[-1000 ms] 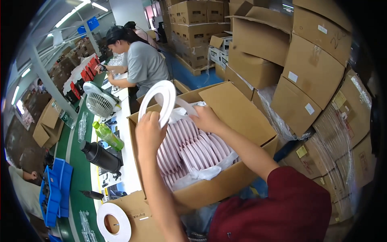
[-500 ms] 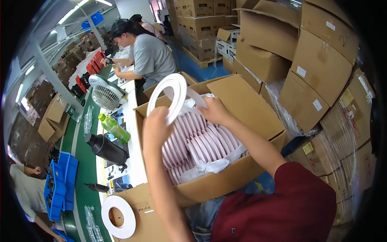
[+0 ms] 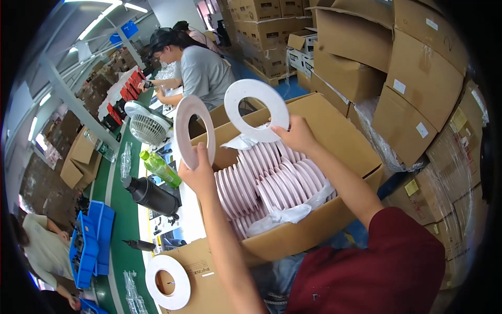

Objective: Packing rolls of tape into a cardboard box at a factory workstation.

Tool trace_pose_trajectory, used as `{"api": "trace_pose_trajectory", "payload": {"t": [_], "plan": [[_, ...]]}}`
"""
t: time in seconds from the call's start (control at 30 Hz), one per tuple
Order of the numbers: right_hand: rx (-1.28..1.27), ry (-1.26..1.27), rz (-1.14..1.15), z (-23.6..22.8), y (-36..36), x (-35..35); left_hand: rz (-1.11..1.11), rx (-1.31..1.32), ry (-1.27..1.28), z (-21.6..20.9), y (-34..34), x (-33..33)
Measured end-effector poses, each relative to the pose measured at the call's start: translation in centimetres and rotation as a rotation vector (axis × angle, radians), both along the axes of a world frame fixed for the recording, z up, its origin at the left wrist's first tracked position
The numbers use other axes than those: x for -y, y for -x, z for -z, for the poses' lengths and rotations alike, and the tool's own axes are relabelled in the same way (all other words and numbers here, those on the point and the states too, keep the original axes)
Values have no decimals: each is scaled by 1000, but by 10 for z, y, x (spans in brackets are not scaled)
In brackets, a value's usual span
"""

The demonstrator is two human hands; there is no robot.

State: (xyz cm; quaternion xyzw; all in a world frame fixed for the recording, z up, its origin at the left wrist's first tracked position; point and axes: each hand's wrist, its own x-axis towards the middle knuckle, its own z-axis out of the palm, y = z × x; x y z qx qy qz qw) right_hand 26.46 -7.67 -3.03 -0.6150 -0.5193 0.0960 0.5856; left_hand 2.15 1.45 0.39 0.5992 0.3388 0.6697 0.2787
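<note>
My left hand [image 3: 197,170] grips the lower edge of a flat white ring [image 3: 184,131], which is tilted nearly edge-on. In my right hand [image 3: 298,135] is a second white ring [image 3: 238,112], held by its lower right rim with its broad face toward me. The two rings are apart, both raised over an open cardboard box [image 3: 298,230]. Rows of stacked white rings [image 3: 285,183] stand on edge in that box, with crumpled white plastic film [image 3: 293,212] along their near side. Another white ring [image 3: 180,298] lies flat on a cardboard flap [image 3: 206,272] at lower left.
Left of the box, a black bottle [image 3: 151,196], a green bottle [image 3: 159,168] and a white fan [image 3: 148,125] stand on the bench. Blue bins [image 3: 94,240] lie farther left beside a person. Another person [image 3: 204,76] sits ahead. Large cartons [image 3: 423,78] are piled on the right.
The rings, overlapping before, are now apart. The left one has swung left and turned narrower; the right one has risen into full view. The whole view has shifted slightly.
</note>
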Motion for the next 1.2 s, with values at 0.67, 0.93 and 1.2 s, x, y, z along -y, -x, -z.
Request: {"api": "trace_pose_trajectory", "payload": {"t": [0.67, 0.93, 1.2], "plan": [[-765, 10, -647, 14, 28, -5, 742, 444, 613, 20, -18, 13], [-963, -112, -450, 15, 27, -9, 603, 51, 500, 16, -19, 22], [-710, -69, -226, 19, 30, -9, 610, 1, 605, 30, -21, 15]]}}
